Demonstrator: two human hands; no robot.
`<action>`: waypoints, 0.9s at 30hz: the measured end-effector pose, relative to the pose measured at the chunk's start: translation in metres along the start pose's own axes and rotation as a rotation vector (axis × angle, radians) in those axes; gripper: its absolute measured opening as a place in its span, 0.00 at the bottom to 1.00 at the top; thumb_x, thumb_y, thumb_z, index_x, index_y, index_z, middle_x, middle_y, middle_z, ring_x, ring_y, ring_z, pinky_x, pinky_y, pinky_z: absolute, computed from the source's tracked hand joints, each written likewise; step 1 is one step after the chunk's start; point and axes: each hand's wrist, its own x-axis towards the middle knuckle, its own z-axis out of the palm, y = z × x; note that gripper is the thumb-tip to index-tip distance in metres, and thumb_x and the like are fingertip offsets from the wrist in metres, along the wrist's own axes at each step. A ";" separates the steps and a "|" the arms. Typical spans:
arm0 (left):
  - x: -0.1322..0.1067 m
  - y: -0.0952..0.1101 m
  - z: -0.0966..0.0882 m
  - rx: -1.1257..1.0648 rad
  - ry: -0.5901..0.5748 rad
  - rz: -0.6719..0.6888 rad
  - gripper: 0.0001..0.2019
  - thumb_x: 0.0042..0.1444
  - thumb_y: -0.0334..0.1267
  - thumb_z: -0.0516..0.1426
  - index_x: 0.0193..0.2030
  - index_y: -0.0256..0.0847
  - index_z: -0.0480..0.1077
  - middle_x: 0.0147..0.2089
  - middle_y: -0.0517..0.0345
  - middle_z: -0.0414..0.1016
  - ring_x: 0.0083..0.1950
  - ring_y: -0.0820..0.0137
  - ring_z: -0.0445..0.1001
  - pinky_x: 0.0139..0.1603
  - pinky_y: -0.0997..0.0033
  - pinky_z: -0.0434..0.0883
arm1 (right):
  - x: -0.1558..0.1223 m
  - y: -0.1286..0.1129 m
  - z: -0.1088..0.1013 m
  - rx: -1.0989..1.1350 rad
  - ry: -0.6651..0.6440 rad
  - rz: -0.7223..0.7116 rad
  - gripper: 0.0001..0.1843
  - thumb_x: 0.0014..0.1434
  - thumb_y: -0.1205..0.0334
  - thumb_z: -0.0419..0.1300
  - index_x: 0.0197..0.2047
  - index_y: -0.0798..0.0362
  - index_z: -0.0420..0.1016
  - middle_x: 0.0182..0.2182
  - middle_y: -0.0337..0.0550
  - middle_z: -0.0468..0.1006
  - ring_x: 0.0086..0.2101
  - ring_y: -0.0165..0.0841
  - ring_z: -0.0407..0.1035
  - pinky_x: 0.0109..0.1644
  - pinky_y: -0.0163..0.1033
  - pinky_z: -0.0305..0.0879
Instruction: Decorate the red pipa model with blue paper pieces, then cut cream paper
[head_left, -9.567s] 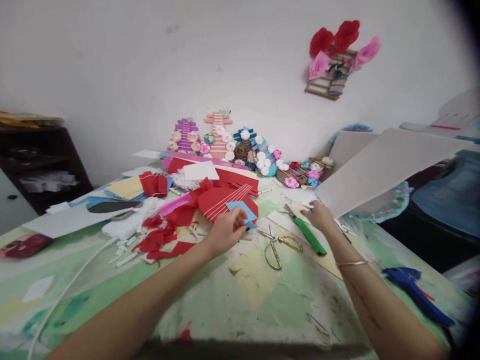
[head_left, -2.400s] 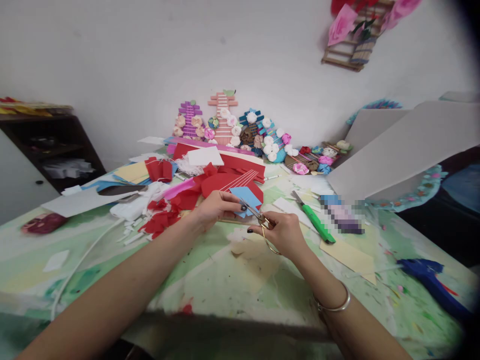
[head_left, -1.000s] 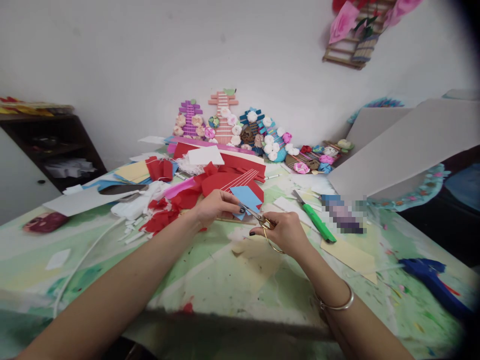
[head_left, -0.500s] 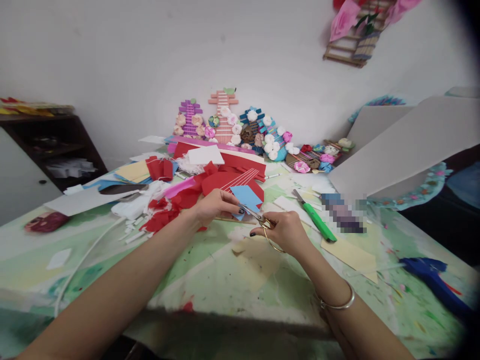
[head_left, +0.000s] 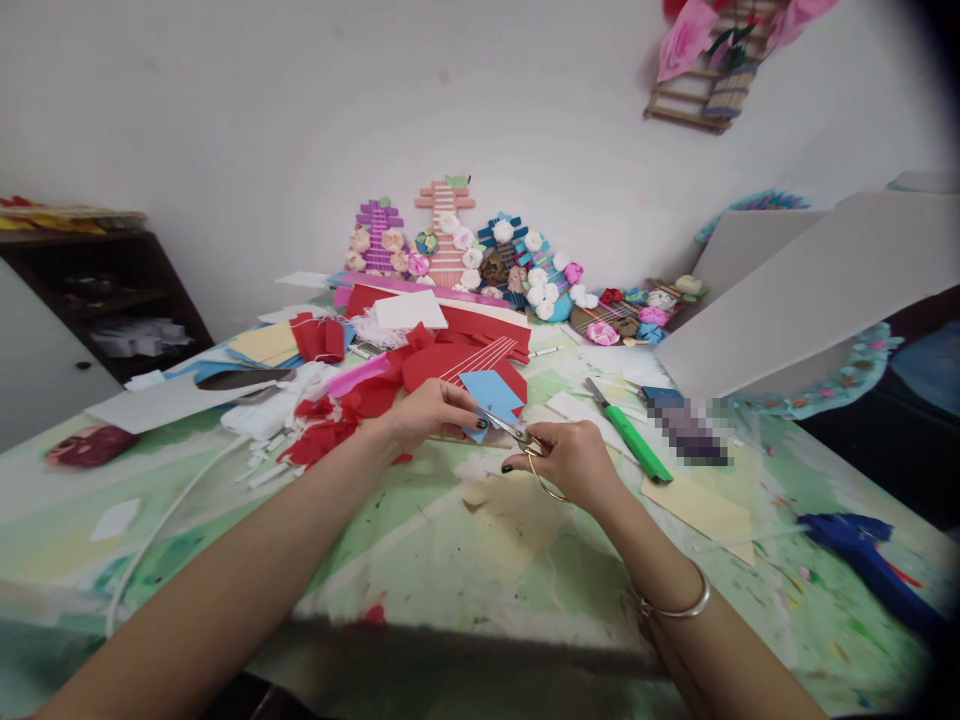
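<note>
My left hand (head_left: pixel 431 412) pinches a light blue paper piece (head_left: pixel 487 394) above the paint-stained table (head_left: pixel 420 560). My right hand (head_left: pixel 571 462) is closed round gold-handled scissors (head_left: pixel 517 436), whose blades reach into the lower edge of the blue paper. A red paper shape with white stripes (head_left: pixel 457 365) lies just behind the blue piece. A bangle (head_left: pixel 671 610) sits on my right wrist.
A green utility knife (head_left: pixel 634 440) lies right of my hands, a blue glue gun (head_left: pixel 862 560) at the far right. Red paper scraps (head_left: pixel 330 425), white strips and sheets clutter the left. Paper-flower crafts (head_left: pixel 480 260) line the wall; grey boards (head_left: pixel 795 290) lean at right.
Since the oldest frame my right hand has left the green knife and picked up the scissors. Over the last second both hands hold nearly still, with the blades at the blue paper.
</note>
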 end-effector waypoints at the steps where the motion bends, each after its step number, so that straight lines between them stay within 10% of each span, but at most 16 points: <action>1: 0.000 0.000 0.000 -0.007 0.000 -0.001 0.08 0.36 0.32 0.68 0.26 0.35 0.76 0.28 0.54 0.78 0.28 0.72 0.75 0.31 0.75 0.73 | 0.000 0.000 0.000 0.002 0.014 0.005 0.26 0.52 0.37 0.59 0.22 0.53 0.73 0.14 0.35 0.64 0.18 0.25 0.51 0.24 0.33 0.45; 12: 0.000 -0.003 0.002 -0.095 -0.099 0.025 0.11 0.40 0.35 0.68 0.30 0.36 0.73 0.31 0.54 0.79 0.34 0.67 0.79 0.37 0.70 0.75 | 0.003 0.003 0.001 0.060 0.227 0.149 0.26 0.51 0.37 0.61 0.21 0.54 0.71 0.15 0.34 0.62 0.19 0.25 0.52 0.24 0.34 0.46; 22: -0.003 -0.004 0.012 -0.012 -0.112 0.067 0.10 0.42 0.31 0.65 0.35 0.38 0.80 0.37 0.52 0.81 0.39 0.69 0.77 0.45 0.71 0.72 | 0.003 -0.003 0.005 0.181 0.065 0.172 0.22 0.51 0.41 0.61 0.27 0.54 0.72 0.18 0.34 0.65 0.21 0.26 0.56 0.25 0.33 0.47; 27: -0.002 -0.004 0.014 0.025 -0.102 0.105 0.08 0.43 0.34 0.65 0.33 0.36 0.80 0.27 0.55 0.78 0.27 0.75 0.71 0.31 0.75 0.67 | 0.002 -0.004 0.008 0.133 -0.018 0.116 0.20 0.51 0.42 0.62 0.29 0.53 0.71 0.18 0.33 0.65 0.21 0.26 0.57 0.26 0.32 0.48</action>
